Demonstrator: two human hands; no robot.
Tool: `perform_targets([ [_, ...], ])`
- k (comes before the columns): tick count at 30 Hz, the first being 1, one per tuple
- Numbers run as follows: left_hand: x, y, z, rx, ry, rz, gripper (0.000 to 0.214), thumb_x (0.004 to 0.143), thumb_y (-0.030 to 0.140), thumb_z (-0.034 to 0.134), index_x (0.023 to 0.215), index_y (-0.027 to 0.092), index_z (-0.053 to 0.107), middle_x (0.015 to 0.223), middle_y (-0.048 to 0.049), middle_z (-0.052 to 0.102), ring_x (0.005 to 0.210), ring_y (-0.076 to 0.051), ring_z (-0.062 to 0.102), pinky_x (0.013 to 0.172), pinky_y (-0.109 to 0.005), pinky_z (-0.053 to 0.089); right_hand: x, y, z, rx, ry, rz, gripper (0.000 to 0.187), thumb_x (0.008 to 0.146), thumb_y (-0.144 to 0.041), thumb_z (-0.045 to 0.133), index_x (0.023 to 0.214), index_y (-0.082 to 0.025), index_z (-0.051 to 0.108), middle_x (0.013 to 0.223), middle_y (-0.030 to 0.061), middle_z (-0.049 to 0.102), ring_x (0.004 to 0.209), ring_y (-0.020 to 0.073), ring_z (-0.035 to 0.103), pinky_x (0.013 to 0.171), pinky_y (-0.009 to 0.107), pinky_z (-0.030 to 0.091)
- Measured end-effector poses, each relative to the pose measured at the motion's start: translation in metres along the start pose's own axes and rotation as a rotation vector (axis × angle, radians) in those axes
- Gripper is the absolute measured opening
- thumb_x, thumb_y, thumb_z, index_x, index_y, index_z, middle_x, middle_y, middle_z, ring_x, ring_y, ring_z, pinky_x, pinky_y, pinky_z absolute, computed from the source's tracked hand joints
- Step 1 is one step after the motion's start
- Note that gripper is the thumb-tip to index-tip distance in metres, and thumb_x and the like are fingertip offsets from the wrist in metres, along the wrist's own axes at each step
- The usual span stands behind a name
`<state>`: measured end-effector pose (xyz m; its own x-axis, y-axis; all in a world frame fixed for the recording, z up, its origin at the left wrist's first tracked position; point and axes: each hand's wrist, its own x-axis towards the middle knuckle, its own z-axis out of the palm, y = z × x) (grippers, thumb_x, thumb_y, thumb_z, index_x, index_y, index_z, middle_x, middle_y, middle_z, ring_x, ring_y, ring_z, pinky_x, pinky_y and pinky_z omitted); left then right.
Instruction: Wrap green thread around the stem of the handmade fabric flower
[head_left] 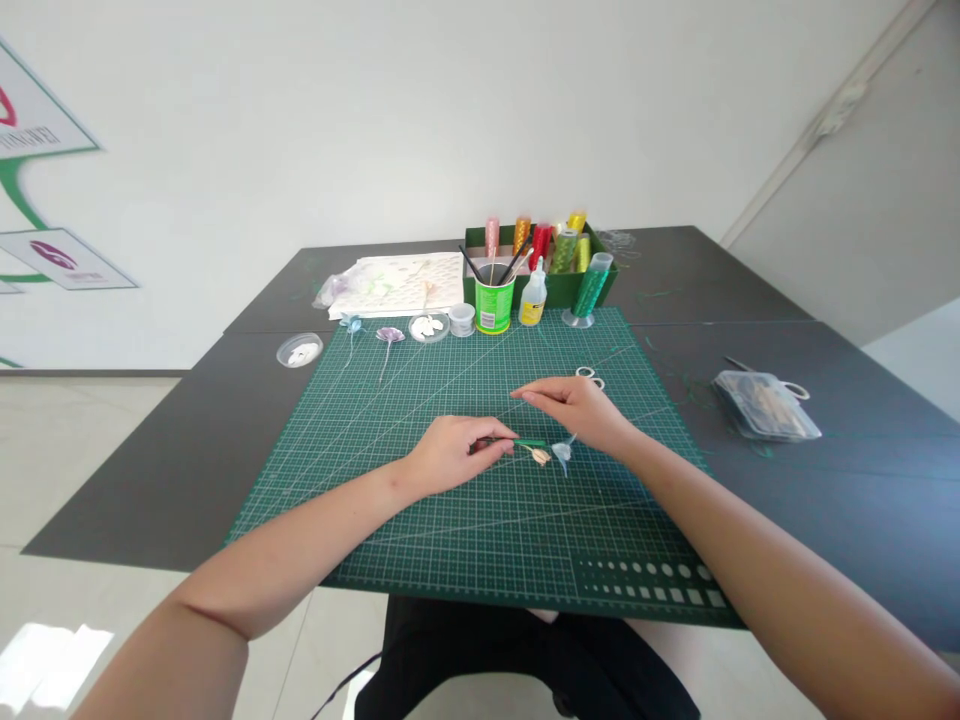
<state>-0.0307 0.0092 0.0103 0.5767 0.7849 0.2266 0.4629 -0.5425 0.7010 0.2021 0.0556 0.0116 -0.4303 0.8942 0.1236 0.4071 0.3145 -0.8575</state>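
My left hand (pixel 463 455) is closed in a pinch over the middle of the green cutting mat (pixel 420 390). Between its fingertips runs a thin green stem (pixel 531 442), held level, with its heads pointing right. A small peach flower (pixel 540 457) and a pale blue flower (pixel 562 453) show at that end. Above and to the right, my right hand (pixel 574 405) has its thumb and forefinger pressed together. Anything thin between those fingertips is too small to make out. White-handled scissors (pixel 589 375) lie just behind my right hand, partly covered by it.
Behind the mat's far edge stand a green box (pixel 476 240) of thread spools, a green can (pixel 493 305) with brushes, a glue bottle (pixel 533 295) and a teal spool (pixel 592 290). A blue flower (pixel 350 323) and a purple flower (pixel 390 335) lie left; a plastic box (pixel 765 405) sits right.
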Motion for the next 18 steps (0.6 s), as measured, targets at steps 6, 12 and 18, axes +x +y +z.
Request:
perform_targets([
  [6,-0.001,-0.003,0.001,0.069,0.095,0.034,0.015,0.097,0.030,0.066,0.103,0.022,0.077,0.083,0.0008,0.078,0.071,-0.013,0.069,0.070,-0.024,0.052,0.002,0.008,0.000,0.053,-0.086,0.005,0.033,0.092,-0.041,0.060,0.104,-0.020,0.082,0.112,0.0092,0.080,0.108,0.0283,0.074,0.099,0.044,0.055],
  [12,-0.002,-0.002,0.002,0.081,0.168,0.118,0.011,0.096,0.028,0.069,0.101,0.021,0.076,0.080,0.0010,0.076,0.070,-0.012,0.069,0.068,-0.022,0.051,0.005,0.013,-0.002,0.115,-0.141,0.029,0.038,0.092,-0.048,0.060,0.105,-0.020,0.082,0.115,0.0094,0.080,0.111,0.0269,0.073,0.103,0.044,0.052],
  [18,-0.001,-0.002,0.001,0.084,0.225,0.178,0.012,0.096,0.029,0.068,0.098,0.020,0.076,0.084,-0.0008,0.078,0.073,-0.013,0.070,0.073,-0.025,0.055,0.005,0.016,0.000,0.149,-0.177,0.057,0.043,0.090,-0.053,0.062,0.105,-0.017,0.082,0.113,0.0115,0.079,0.109,0.0271,0.072,0.099,0.042,0.053],
])
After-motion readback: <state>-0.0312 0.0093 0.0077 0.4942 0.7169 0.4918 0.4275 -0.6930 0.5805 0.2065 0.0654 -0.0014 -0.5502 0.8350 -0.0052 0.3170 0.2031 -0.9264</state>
